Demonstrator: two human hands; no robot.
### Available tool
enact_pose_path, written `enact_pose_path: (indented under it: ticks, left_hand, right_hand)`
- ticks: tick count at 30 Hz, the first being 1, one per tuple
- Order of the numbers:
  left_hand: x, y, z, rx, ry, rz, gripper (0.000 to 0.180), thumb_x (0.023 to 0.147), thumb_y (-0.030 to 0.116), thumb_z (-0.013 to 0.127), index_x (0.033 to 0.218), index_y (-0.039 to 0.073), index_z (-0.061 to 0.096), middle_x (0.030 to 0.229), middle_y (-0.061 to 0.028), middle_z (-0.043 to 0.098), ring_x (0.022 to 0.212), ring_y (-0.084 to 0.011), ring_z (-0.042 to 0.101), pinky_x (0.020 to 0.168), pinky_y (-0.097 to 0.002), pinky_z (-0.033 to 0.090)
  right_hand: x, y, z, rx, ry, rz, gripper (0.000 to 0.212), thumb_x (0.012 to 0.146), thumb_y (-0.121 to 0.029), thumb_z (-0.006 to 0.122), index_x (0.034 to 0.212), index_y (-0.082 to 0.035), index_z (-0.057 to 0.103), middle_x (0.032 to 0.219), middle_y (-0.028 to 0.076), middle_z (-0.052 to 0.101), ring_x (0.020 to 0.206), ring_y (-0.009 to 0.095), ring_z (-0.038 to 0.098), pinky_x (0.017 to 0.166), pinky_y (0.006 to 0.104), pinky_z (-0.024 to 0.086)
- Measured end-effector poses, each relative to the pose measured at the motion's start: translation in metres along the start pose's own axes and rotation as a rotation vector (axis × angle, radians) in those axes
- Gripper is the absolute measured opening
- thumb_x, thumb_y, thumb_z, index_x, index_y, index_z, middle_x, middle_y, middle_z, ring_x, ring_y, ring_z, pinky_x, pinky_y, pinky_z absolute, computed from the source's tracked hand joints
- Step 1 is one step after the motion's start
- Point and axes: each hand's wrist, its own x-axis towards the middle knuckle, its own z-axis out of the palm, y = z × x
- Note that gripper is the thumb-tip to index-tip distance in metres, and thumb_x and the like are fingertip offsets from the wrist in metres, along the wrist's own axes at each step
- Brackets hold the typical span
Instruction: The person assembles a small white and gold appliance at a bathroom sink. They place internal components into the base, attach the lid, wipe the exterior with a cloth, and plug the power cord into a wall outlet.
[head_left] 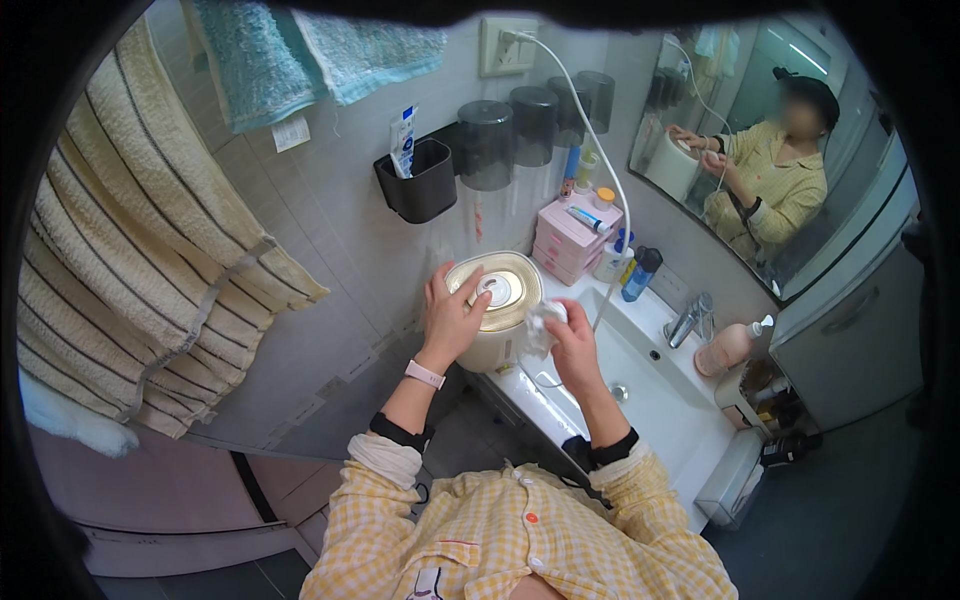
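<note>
A cream, rounded-square appliance (487, 352), perhaps a humidifier, stands at the left end of the washbasin counter. Its top is pale gold, with a white round piece (494, 291) in the middle. My left hand (458, 318) lies on this top, fingers spread toward the round piece. Just to the right of the appliance, my right hand (574, 345) is closed around a crumpled white tissue or thin cloth (541, 328). A thin white cable loops below that hand. The appliance's far side and base are hidden.
A white washbasin (640, 400) with a tap (688, 320) lies to the right. Behind stand a pink drawer box (565, 245), bottles and a pink pump bottle (728, 349). A white cable (600, 140) hangs from the wall socket (508, 47). Striped towels (150, 230) hang at left.
</note>
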Motion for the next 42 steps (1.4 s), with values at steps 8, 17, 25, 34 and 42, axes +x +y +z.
enact_pose_path:
  ticks: [8,17,25,34,42]
  left_hand:
    - [-0.001,0.005,-0.015,0.004,-0.128,-0.030,0.126,0.060,0.051,0.084,0.145,-0.005,0.009,0.141,-0.0271,0.030,0.129,-0.0440,0.031,0.108,-0.0487,0.029]
    - [-0.003,-0.014,-0.013,-0.104,-0.147,0.101,0.135,0.056,0.039,0.089,0.145,-0.004,-0.003,0.144,-0.0271,0.023,0.134,-0.0433,0.027,0.111,-0.0491,0.024]
    - [-0.008,-0.022,-0.012,-0.231,-0.152,0.085,0.128,0.054,0.036,0.090,0.144,0.001,0.006,0.141,-0.0250,0.028,0.131,-0.0428,0.029,0.109,-0.0480,0.028]
    - [-0.006,-0.014,-0.020,-0.003,-0.155,0.175,0.120,0.052,0.047,0.089,0.141,-0.001,0.023,0.142,-0.0238,0.028,0.133,-0.0409,0.027,0.111,-0.0479,0.026]
    - [0.000,-0.010,-0.019,0.021,-0.184,0.156,0.121,0.053,0.047,0.088,0.140,-0.002,0.020,0.142,-0.0247,0.028,0.133,-0.0410,0.026,0.111,-0.0486,0.026]
  right_hand:
    - [0.072,-0.003,0.046,-1.107,-0.150,-0.668,0.035,0.080,-0.001,0.062,0.114,0.002,0.058,0.105,0.021,0.054,0.096,0.037,0.056,0.084,0.0403,0.047]
    - [0.071,0.014,0.087,-1.217,-0.561,-0.890,0.019,0.068,-0.004,0.063,0.085,0.000,0.058,0.081,0.015,0.059,0.076,0.034,0.059,0.066,0.0440,0.049]
    - [0.036,-0.005,0.059,-1.193,-0.741,-0.796,0.018,0.069,-0.001,0.061,0.086,-0.005,0.060,0.084,0.009,0.060,0.086,0.029,0.058,0.083,0.0390,0.042]
    - [0.029,-0.033,0.010,-1.323,-0.539,-0.808,0.021,0.072,0.004,0.058,0.091,-0.004,0.064,0.097,0.009,0.062,0.092,0.028,0.058,0.083,0.0377,0.043]
    - [0.047,-0.019,0.019,-1.329,-0.146,-0.860,0.022,0.070,0.006,0.061,0.090,-0.003,0.061,0.092,0.013,0.060,0.087,0.032,0.058,0.074,0.0395,0.048]
